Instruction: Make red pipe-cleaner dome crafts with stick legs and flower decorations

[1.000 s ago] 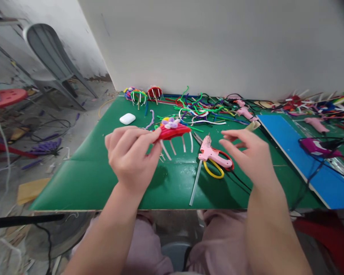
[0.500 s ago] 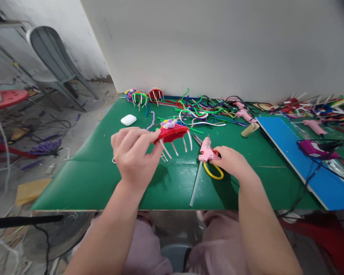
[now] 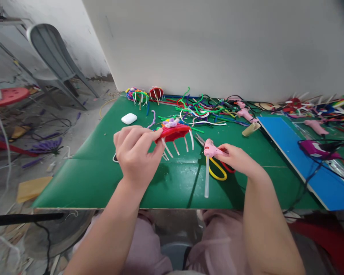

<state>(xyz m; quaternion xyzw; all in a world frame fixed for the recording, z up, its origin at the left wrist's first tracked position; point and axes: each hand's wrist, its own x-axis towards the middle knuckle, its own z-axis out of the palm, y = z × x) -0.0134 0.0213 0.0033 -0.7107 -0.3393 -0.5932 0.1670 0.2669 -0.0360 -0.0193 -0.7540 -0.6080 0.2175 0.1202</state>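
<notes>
My left hand [image 3: 137, 151] pinches the near-left edge of a small red umbrella-shaped craft piece [image 3: 174, 133], held above the table. Purple and yellow fuzzy flowers [image 3: 171, 122] sit on its top, and white strips hang from its rim. To the right, my right hand [image 3: 236, 156] is closed around the handle of a pink glue gun [image 3: 210, 148]. A clear glue stick [image 3: 206, 179] sticks out of the gun's back, toward me. Scissors with yellow and red handles [image 3: 218, 170] lie on the table beneath the gun, partly hidden by it.
The green table [image 3: 88, 172] carries a white case [image 3: 129, 118] and a heap of pipe cleaners [image 3: 200, 109]. Two finished-looking craft umbrellas [image 3: 156, 93] stand at the back left. A bamboo piece [image 3: 250, 129] lies beside a blue board [image 3: 304, 164]; more glue guns and cords are at right.
My right hand has shifted slightly right and turned the glue gun, so its nozzle points away and the glue stick hangs straighter toward me. The left hand has barely moved.
</notes>
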